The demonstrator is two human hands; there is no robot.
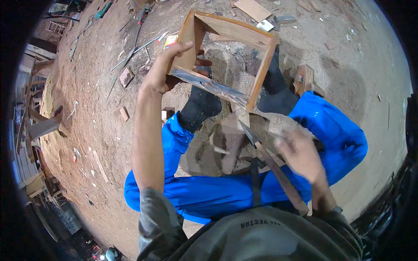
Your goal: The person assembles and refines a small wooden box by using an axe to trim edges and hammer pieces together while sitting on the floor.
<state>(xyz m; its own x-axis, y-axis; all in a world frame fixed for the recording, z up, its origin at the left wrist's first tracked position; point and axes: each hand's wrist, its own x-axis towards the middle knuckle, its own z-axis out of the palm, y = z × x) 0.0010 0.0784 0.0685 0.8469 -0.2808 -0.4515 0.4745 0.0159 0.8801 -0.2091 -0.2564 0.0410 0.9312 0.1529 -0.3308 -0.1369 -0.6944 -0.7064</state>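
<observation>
My left hand (164,69) is closed round the left side of a wooden box frame (264,71), thumb on the inner face. The four-sided frame is held tilted above my feet, and the ground shows through it. Its near side carries a dark, shiny grey patch. Across my lap rests a knife (273,165) with a pointed metal blade and a long wooden handle, its tip toward the frame's near corner. Just right of the knife, my right hand (300,152) is smeared by motion, apart from the frame. Its fingers are too blurred to read.
Beyond my right foot stands a wooden block (304,78). A flat board (252,9) lies at the far side. Thin metal rods (135,54) and wood scraps litter the dirt floor on the left. My legs in blue trousers (331,135) are folded around the work area.
</observation>
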